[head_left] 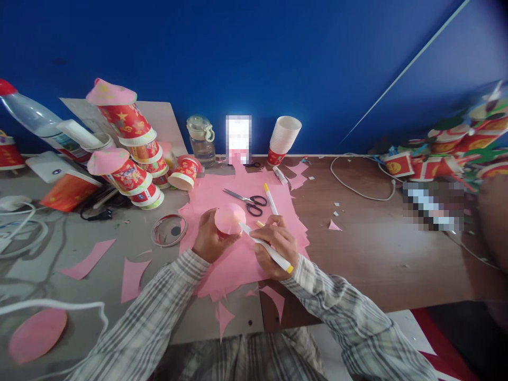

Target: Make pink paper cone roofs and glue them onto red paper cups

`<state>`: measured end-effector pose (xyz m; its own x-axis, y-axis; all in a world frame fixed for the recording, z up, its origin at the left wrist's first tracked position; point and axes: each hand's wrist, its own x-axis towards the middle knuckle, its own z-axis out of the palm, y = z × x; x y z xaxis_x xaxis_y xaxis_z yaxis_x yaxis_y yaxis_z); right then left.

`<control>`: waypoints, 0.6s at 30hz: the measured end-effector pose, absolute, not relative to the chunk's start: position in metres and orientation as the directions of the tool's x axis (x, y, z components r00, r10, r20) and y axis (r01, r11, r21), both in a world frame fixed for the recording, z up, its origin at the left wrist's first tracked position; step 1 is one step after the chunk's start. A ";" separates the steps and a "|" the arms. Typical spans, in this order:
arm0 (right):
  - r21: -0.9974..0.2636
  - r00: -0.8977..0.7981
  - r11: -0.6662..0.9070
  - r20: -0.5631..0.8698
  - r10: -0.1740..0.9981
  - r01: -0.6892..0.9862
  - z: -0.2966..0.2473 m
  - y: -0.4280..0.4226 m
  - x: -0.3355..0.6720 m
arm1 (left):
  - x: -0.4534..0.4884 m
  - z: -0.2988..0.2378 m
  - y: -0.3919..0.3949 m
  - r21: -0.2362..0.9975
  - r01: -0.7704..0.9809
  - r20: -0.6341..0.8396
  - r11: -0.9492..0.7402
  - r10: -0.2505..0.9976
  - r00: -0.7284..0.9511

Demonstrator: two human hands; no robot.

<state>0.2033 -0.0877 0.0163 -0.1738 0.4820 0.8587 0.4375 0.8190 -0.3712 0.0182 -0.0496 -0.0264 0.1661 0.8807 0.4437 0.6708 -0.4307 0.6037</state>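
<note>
My left hand [209,236] is closed round a pink paper cone [229,218], holding it just above the pink paper sheets [238,259] on the desk. My right hand [275,246] grips a white marker with a yellow end [265,246]; its tip touches the cone's right edge. A second yellow-capped marker [271,199] and black-handled scissors [247,200] lie on the pink paper just beyond my hands.
Stacks of red paper cups with pink cone tops [127,153] stand at the back left. A glass jar [202,140], white cup stack [283,138], tape roll [169,230], white cables [359,180], pink scraps [86,260] and more decorated cups [456,153] surround the work area.
</note>
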 end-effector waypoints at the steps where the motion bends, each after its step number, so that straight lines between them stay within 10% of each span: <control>1: -0.371 -0.175 0.819 0.858 0.482 0.437 0.016 -0.087 0.203 | 0.018 -0.026 -0.050 0.604 0.672 0.442 -0.428 0.882 0.164; 18: -0.383 -0.156 0.814 0.859 0.488 0.436 0.016 -0.086 0.202 | 0.019 -0.026 -0.050 0.607 0.673 0.474 -0.422 0.872 0.120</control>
<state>0.2021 -0.0864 0.0156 -0.1561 0.4880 0.8588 0.4359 0.8142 -0.3834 0.0192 -0.0496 -0.0257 0.1200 0.8722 0.4742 0.6734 -0.4224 0.6067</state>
